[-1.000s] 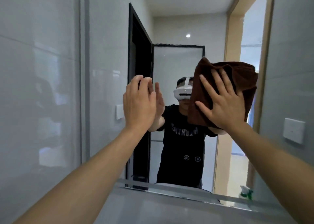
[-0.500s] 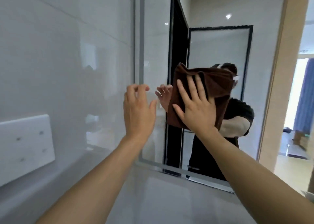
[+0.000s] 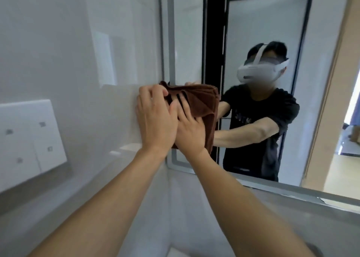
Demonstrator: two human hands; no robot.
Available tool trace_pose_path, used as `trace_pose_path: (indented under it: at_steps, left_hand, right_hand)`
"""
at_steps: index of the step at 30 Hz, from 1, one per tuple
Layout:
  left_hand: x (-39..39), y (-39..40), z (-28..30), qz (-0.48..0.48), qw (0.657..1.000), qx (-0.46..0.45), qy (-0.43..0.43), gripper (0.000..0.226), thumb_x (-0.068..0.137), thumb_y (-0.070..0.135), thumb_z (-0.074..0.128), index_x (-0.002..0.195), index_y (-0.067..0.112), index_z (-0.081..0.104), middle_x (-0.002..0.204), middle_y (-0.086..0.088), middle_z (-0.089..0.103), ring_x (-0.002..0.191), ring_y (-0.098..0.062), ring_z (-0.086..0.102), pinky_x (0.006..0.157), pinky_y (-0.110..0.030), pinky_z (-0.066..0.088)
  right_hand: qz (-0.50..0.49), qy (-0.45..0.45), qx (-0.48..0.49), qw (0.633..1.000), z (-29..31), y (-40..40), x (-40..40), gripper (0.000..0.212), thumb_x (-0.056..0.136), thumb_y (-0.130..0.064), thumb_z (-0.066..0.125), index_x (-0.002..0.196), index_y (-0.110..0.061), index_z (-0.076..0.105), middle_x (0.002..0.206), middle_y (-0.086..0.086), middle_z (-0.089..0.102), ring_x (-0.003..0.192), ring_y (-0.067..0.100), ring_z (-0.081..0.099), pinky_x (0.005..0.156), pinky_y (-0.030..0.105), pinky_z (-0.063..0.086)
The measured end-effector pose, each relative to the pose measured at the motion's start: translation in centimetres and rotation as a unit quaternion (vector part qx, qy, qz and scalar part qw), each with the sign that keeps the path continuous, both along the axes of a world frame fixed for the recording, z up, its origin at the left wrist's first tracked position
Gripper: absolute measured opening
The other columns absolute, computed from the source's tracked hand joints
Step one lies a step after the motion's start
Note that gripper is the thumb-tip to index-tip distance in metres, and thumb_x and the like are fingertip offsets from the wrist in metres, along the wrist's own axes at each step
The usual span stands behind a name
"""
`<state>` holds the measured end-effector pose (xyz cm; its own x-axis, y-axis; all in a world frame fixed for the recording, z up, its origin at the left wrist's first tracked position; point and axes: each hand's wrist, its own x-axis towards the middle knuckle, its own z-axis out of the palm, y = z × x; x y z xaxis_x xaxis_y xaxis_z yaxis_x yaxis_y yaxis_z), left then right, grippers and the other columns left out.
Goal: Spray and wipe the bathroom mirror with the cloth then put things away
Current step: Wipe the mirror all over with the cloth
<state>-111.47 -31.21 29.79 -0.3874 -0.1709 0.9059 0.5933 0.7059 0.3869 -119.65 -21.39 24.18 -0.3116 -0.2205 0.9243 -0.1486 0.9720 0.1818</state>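
Observation:
The framed bathroom mirror (image 3: 194, 32) fills the upper right of the head view. A folded brown cloth (image 3: 202, 102) is pressed flat against the mirror's lower left corner. My right hand (image 3: 188, 128) lies spread on the cloth with its fingers apart. My left hand (image 3: 154, 116) overlaps the right one from the left, its fingertips curled over the cloth's top left edge. No spray bottle is in view. The cloth's left part is hidden behind my hands.
A white wall switch plate (image 3: 29, 136) sits on the glossy tiled wall at the left. The mirror's lower frame (image 3: 272, 188) runs down to the right. The mirror reflects a person in a black shirt, a dark door frame and a lit doorway.
My right hand has slid the cloth down and left to the mirror's lower left corner. My left hand, held open and apart before, now rests on the cloth beside the right hand.

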Motion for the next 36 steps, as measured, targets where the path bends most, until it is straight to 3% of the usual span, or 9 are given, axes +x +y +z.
trace_pose_path:
  at_steps: [5, 12, 17, 21, 29, 36]
  left_hand:
    - [0.6, 2.1, -1.5, 0.019, 0.999, -0.030, -0.001, 0.020, 0.092, 0.022, 0.062, 0.102, 0.008, 0.054, 0.111, -0.012, 0.052, 0.101, -0.028, 0.052, 0.087, -0.036, 0.040]
    - [2.8, 6.9, -0.7, -0.029, 0.999, -0.015, -0.023, 0.020, 0.092, 0.023, 0.059, 0.103, 0.007, 0.053, 0.113, -0.011, 0.050, 0.102, -0.028, 0.052, 0.090, -0.043, 0.045]
    - [5.7, 13.3, 0.5, -0.087, 0.996, -0.013, 0.004, 0.018, 0.092, 0.024, 0.056, 0.101, 0.009, 0.051, 0.110, -0.009, 0.049, 0.101, -0.026, 0.052, 0.088, -0.036, 0.040]
    - [7.8, 17.5, 1.9, -0.116, 0.993, -0.031, 0.022, 0.018, 0.093, 0.025, 0.059, 0.103, 0.011, 0.052, 0.111, -0.006, 0.050, 0.102, -0.022, 0.052, 0.088, -0.029, 0.037]
    - [5.7, 15.1, 3.6, -0.091, 0.993, -0.057, 0.043, 0.017, 0.093, 0.025, 0.057, 0.103, 0.012, 0.053, 0.112, -0.005, 0.049, 0.102, -0.021, 0.052, 0.088, -0.027, 0.036]
    - [2.6, 7.3, 1.2, -0.052, 0.996, -0.070, 0.011, 0.019, 0.093, 0.024, 0.058, 0.103, 0.010, 0.052, 0.113, -0.008, 0.049, 0.100, -0.023, 0.051, 0.085, -0.037, 0.045]
  right_hand:
    - [-0.056, -0.036, 0.071, 0.995, -1.5, 6.2, 2.6, 0.068, 0.097, -0.048, 0.051, 0.157, -0.025, 0.030, 0.165, 0.004, 0.027, 0.154, 0.019, 0.017, 0.111, 0.039, 0.030]
    - [-0.170, 0.015, 0.058, 0.984, -1.1, 20.5, 11.1, 0.066, 0.100, -0.060, 0.037, 0.159, -0.035, 0.021, 0.167, 0.001, 0.019, 0.156, 0.018, 0.010, 0.100, 0.040, 0.034]
    - [-0.244, 0.023, -0.002, 0.969, -0.2, 30.8, 17.8, 0.069, 0.096, -0.065, 0.036, 0.158, -0.041, 0.017, 0.167, -0.003, 0.017, 0.156, 0.017, 0.010, 0.084, 0.039, 0.039]
    - [-0.263, 0.017, 0.022, 0.965, -0.3, 35.9, 20.9, 0.070, 0.096, -0.063, 0.038, 0.159, -0.038, 0.019, 0.168, -0.001, 0.015, 0.156, 0.020, 0.012, 0.094, 0.043, 0.037]
    - [-0.214, -0.017, 0.091, 0.972, -6.4, 34.6, 19.6, 0.066, 0.099, -0.057, 0.041, 0.158, -0.035, 0.024, 0.169, 0.001, 0.013, 0.155, 0.023, 0.015, 0.088, 0.043, 0.040]
    - [-0.110, -0.074, 0.123, 0.984, -9.3, 22.1, 12.2, 0.065, 0.102, -0.053, 0.039, 0.160, -0.030, 0.020, 0.169, 0.003, 0.013, 0.156, 0.022, 0.010, 0.096, 0.042, 0.039]
